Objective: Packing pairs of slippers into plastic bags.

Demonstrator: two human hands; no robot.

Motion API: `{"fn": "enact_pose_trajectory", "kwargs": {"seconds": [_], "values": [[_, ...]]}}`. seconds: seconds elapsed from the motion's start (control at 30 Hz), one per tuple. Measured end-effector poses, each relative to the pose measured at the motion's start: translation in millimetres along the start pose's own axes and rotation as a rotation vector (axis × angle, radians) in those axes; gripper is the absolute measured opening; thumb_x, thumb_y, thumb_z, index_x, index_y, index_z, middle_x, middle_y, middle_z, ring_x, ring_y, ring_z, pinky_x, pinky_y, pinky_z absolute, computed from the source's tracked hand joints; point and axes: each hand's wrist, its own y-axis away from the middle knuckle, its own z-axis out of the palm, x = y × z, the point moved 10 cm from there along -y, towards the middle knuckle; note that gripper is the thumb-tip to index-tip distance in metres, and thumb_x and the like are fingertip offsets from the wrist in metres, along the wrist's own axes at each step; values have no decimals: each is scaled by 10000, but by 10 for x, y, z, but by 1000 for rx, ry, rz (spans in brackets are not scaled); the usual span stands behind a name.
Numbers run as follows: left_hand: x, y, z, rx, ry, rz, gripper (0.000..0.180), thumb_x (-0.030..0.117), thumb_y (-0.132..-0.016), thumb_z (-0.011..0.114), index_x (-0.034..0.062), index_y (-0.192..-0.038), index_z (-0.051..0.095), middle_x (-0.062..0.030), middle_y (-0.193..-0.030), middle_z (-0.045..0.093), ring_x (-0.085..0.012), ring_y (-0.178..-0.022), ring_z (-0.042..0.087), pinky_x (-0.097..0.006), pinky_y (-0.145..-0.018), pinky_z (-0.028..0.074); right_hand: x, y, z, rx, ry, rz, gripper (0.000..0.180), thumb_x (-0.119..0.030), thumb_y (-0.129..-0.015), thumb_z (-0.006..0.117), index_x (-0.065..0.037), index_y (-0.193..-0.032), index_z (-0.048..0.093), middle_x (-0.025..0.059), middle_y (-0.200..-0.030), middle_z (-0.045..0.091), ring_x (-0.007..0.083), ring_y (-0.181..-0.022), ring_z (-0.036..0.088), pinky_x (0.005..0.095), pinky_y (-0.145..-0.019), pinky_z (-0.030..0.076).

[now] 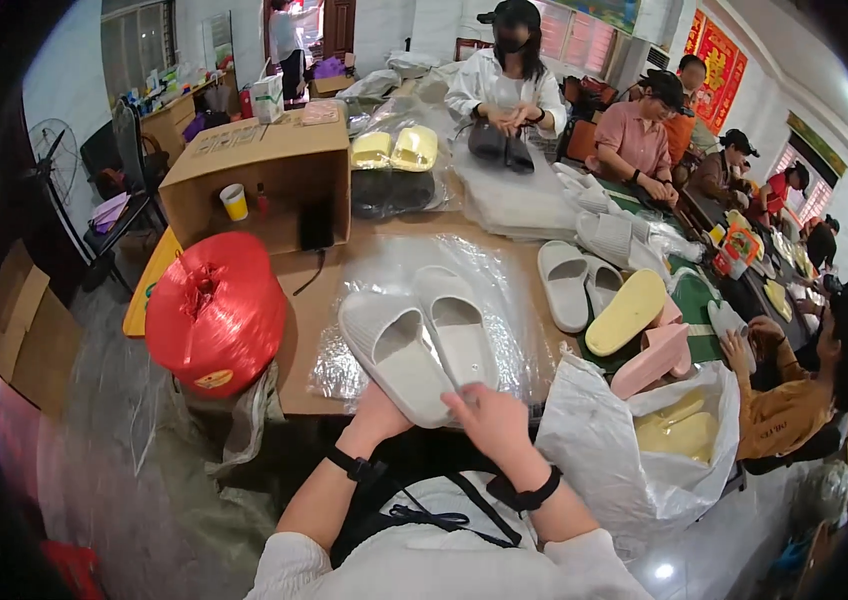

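Note:
A pair of light grey slippers is before me, toes pointing away, over a stack of clear plastic bags on the table. My left hand is closed on the heel end of the left grey slipper, its fingers partly hidden beneath the sole. My right hand pinches the heel end of the right grey slipper, close to where the two heels meet. Both slippers lie side by side, slightly spread at the toes.
A red roll of plastic twine and an open cardboard box stand to the left. More grey slippers, a yellow slipper and pink slippers lie right, above a white sack. Several people work around the tables.

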Motion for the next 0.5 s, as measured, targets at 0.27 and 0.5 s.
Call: {"fn": "enact_pose_trajectory", "kwargs": {"seconds": [0.27,0.5], "values": [[-49,-37,40,52,80,58,456,278,-808,729,101,-1215,628,-132,-1238,633,-331,-1199,562,-424,-1025,436,-189,-973,338,45,37,-323,648,-497,-829,694,60,-1144,598,261,-1065,609,402,-1085,590,469,-872,507],[-111,-42,186,-19,-65,85,446,242,-779,737,100,-1191,645,-136,-1240,632,-354,-1179,568,-450,-1027,431,-132,-1491,485,29,-73,-256,342,-303,-839,629,31,-913,641,265,-913,657,422,-899,642,494,-814,513]]}}
